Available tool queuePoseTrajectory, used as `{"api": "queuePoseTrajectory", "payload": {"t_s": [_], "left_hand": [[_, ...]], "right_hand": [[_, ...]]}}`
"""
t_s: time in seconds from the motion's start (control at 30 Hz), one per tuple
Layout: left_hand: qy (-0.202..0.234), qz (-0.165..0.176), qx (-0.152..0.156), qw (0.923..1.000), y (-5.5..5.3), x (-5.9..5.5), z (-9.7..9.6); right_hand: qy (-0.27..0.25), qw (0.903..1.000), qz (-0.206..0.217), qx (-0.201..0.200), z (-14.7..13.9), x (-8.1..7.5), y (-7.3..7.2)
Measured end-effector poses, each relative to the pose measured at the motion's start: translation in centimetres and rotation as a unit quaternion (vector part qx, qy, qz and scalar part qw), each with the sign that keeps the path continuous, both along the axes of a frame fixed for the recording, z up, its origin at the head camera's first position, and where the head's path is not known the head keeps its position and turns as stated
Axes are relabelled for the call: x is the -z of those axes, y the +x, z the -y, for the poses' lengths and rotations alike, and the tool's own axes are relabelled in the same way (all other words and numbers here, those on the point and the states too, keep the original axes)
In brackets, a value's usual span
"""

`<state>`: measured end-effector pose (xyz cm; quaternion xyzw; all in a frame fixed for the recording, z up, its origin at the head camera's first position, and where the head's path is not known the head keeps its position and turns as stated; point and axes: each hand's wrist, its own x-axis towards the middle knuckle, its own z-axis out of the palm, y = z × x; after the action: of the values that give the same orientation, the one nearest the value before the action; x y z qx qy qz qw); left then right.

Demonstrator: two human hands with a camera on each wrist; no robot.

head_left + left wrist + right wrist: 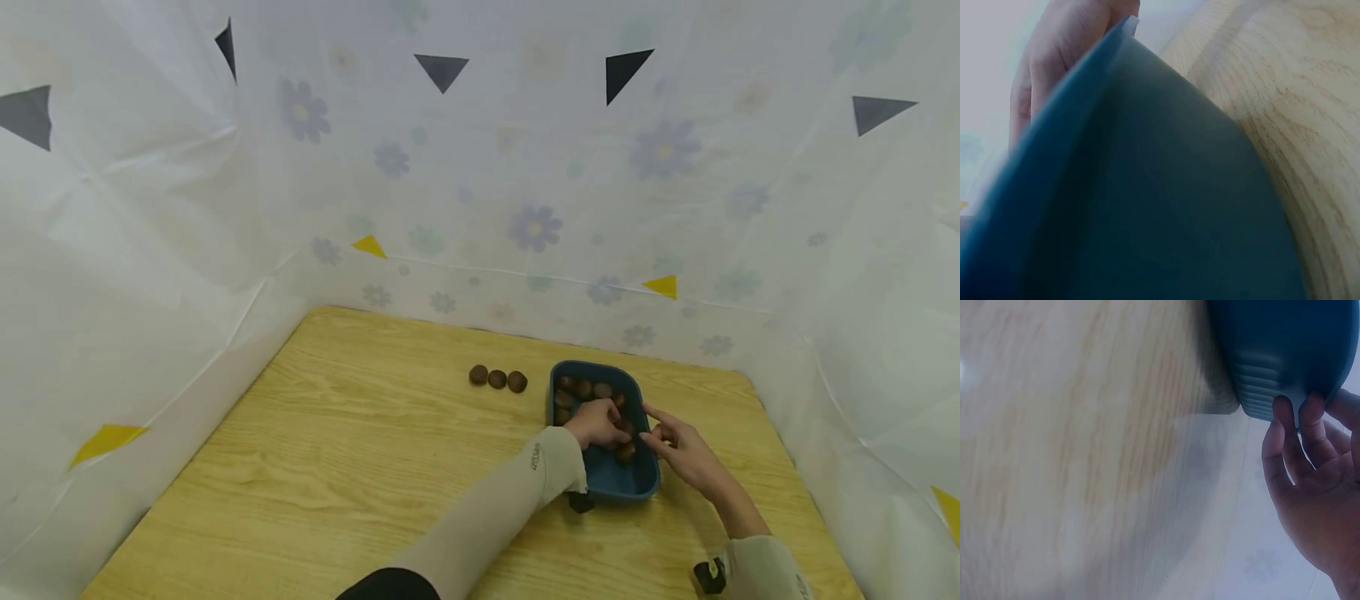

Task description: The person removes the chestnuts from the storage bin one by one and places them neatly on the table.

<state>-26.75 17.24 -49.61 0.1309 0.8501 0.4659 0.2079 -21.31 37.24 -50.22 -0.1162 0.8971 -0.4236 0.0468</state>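
A blue container (615, 482) stands on the right part of the wood-grained table (360, 442), towards its far edge. Round brown nuts (584, 389) are gathered in it, mostly at the far end and along the left side, while the container's floor is exposed at the near end. The left hand (597, 422) is lowered inside over the nuts, with its fingers bent downward; whether a nut is pinched cannot be told, as the fingertips are partly hidden. The right hand (686, 450) is held outside, at the container's right side: thumb and forefinger are spread apart, and the rim and outer wall are touched by loosely bent fingers. To the left of the container, well apart from the hands, three loose nuts (497, 379) are laid out in a short row. Both forearms are covered by pale sleeves (480, 517). The table is enclosed by white sheeting (480, 192), printed with flowers on the far side and marked with grey, black and yellow triangles (442, 71).
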Motion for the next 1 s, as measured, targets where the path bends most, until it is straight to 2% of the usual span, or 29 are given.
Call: {"api": "queuePoseTrajectory", "payload": {"t_s": [0.13,0.2,0.3,0.37,0.43,0.53,0.67,0.87,1.0], "left_hand": [[0.014,0.016,-0.013,0.9997,0.3,-0.2,-0.2],[0.023,0.025,-0.013,0.9993,0.0,0.1,-0.3],[0.067,0.054,-0.013,0.9962,-0.3,0.3,-0.2],[0.113,0.083,-0.02,0.9899,-0.4,0.3,-0.1],[0.162,0.112,-0.032,0.9798,-0.2,0.0,0.2],[0.209,0.141,-0.048,0.9664,-0.2,0.0,0.4],[0.237,0.163,-0.053,0.9562,-0.6,0.3,0.6],[0.255,0.176,-0.048,0.9494,-1.1,0.7,0.6],[0.289,0.188,-0.048,0.9377,-1.4,0.8,0.7]], "right_hand": [[-0.003,1.0,0.004,-0.004,-0.2,0.0,-0.1],[-0.002,1.0,0.004,-0.006,-0.2,0.0,-0.1],[0.002,1.0,0.002,-0.006,-0.2,-0.1,0.0],[0.005,1.0,0.0,-0.006,-0.1,-0.1,0.0],[0.007,1.0,0.0,-0.005,-0.1,-0.1,0.0],[0.008,1.0,0.0,-0.004,-0.2,0.0,-0.1],[0.008,1.0,0.003,-0.002,-0.2,0.1,-0.1],[0.006,1.0,0.007,0.001,-0.3,0.1,-0.1],[0.006,1.0,0.005,0.001,-0.2,0.1,-0.1]]}}
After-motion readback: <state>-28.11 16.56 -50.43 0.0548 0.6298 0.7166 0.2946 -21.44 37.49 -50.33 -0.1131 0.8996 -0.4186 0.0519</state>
